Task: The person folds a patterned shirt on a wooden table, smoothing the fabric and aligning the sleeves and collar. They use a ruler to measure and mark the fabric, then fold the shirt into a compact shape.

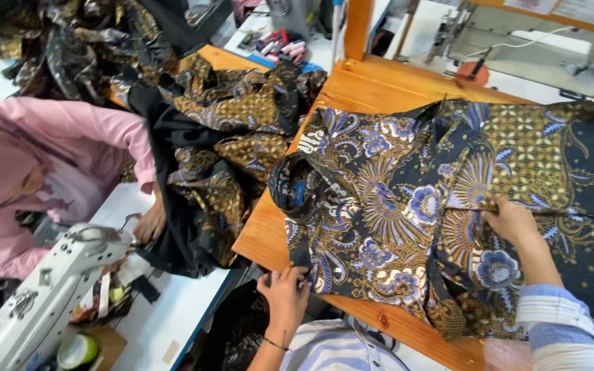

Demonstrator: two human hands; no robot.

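A dark batik shirt (407, 199) with blue flowers and gold patterns lies spread on a wooden table (372, 89), collar to the left. My left hand (284, 292) pinches the shirt's near edge at the table's front, fingers closed on the cloth. My right hand (511, 221) lies on the shirt's middle right, fingers pressing and gripping a fold of the fabric. Both sleeves are light striped.
A pile of similar batik cloth (221, 144) lies left of the table. A person in pink (56, 165) sits at the left by a white sewing machine (42, 295). Another sewing machine (531, 48) stands at the back right, thread spools (280, 45) at the back.
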